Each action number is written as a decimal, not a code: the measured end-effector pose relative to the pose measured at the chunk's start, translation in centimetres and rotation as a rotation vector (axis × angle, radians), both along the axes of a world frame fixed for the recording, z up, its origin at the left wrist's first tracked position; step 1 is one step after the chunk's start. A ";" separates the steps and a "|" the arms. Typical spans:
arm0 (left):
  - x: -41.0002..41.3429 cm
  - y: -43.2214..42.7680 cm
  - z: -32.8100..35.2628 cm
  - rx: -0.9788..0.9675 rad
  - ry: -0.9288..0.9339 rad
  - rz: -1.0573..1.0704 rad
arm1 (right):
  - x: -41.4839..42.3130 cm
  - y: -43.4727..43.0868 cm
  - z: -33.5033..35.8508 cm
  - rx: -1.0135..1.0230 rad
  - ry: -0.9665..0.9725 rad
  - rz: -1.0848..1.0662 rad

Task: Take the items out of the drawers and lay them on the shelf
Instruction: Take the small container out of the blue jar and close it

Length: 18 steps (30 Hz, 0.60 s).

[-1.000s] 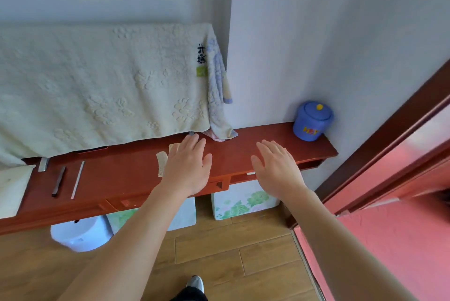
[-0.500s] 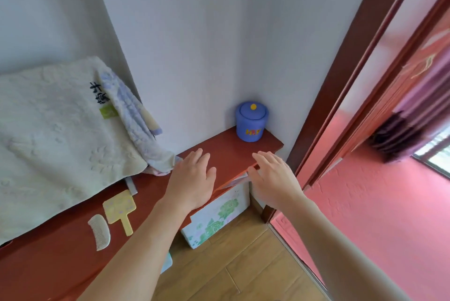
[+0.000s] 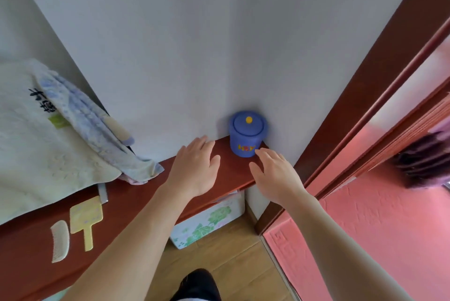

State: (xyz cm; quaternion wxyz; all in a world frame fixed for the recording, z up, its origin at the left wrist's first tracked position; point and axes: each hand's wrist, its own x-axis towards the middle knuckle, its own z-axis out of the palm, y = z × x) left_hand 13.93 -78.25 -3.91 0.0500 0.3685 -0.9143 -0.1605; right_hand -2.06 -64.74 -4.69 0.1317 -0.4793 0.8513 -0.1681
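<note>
My left hand (image 3: 194, 166) and right hand (image 3: 275, 174) are flat and hold nothing, a little apart over the red shelf (image 3: 232, 166). My right fingertips are just beside the blue pot (image 3: 247, 134). A comb (image 3: 59, 241) and a yellow thing with a handle (image 3: 85, 218) lie on the shelf, off to the left.

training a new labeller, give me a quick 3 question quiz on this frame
1. True or false: the left hand holds the comb.
2. What stands at the right end of the shelf? A) blue pot B) glass cup C) book
3. Short answer: is the right hand open or shut?

Key: 1 false, the comb lies on the shelf apart from both hands; 2 A; 3 open, fingers straight and holding nothing.
</note>
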 end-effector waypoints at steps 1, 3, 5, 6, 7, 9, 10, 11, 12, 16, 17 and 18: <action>-0.6 -0.7 -0.2 0.002 -0.005 0.003 | -0.6 -0.7 -0.2 0.002 -0.006 0.004; -2.0 -2.4 -0.9 0.016 -0.005 -0.001 | -1.9 -2.3 -1.0 0.007 -0.014 -0.002; -3.6 -4.0 -1.5 0.031 -0.006 -0.025 | -3.1 -3.8 -1.8 0.023 -0.036 -0.040; -4.5 -4.7 -1.8 0.032 -0.008 -0.044 | -3.7 -4.4 -2.3 0.030 -0.049 -0.063; -5.3 -5.4 -2.1 0.037 -0.010 -0.063 | -4.2 -4.9 -2.6 0.043 -0.061 -0.081; -6.9 -6.7 -2.7 0.042 -0.015 -0.102 | -5.4 -5.8 -3.3 0.077 -0.069 -0.105; -7.8 -7.3 -3.0 0.042 -0.019 -0.122 | -6.0 -6.1 -3.6 0.089 -0.068 -0.113; -8.6 -7.8 -3.3 0.047 -0.023 -0.141 | -6.6 -6.4 -3.8 0.096 -0.072 -0.126; -9.4 -8.3 -3.5 0.054 -0.024 -0.160 | -7.1 -6.7 -4.2 0.101 -0.082 -0.141; -12.6 -10.2 -4.5 0.105 -0.019 -0.199 | -8.7 -7.6 -6.1 0.122 -0.125 -0.159; -13.4 -10.5 -4.8 0.114 -0.021 -0.204 | -9.1 -7.8 -6.9 0.134 -0.134 -0.153; -14.2 -10.8 -5.1 0.128 -0.023 -0.207 | -9.5 -8.1 -7.7 0.152 -0.141 -0.150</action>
